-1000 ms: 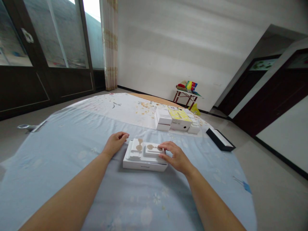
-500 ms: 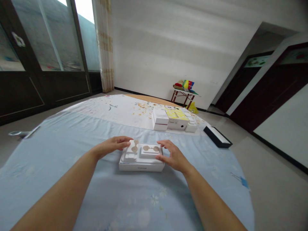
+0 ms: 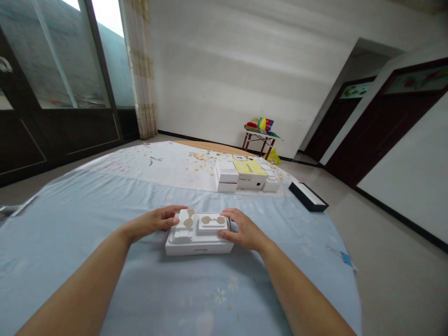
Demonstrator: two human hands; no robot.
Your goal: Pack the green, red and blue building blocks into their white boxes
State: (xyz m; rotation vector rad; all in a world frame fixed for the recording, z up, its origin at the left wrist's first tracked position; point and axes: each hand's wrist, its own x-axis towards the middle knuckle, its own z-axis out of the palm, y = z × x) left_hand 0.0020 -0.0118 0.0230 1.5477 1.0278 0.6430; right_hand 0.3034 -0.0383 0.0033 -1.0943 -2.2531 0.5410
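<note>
A flat white box (image 3: 198, 245) lies in front of me on a table covered with a pale blue cloth (image 3: 87, 219). It holds a white moulded tray insert (image 3: 196, 226) with tan round marks. My left hand (image 3: 154, 220) grips the box's left side, fingers curled over the rim. On the box's right side rests my right hand (image 3: 241, 228), its fingers bent around the edge beside the insert.
At the table's far side stand a white box (image 3: 226, 175), a yellow-topped box (image 3: 250, 171) and a small white piece (image 3: 270, 185). A black-and-white box lid (image 3: 308, 196) lies near the right edge. A small table (image 3: 261, 135) with colourful items stands against the wall.
My left hand has moved from beside the box onto its left rim. My right hand has shifted from the insert's top to the box's right side. The view has drifted left.
</note>
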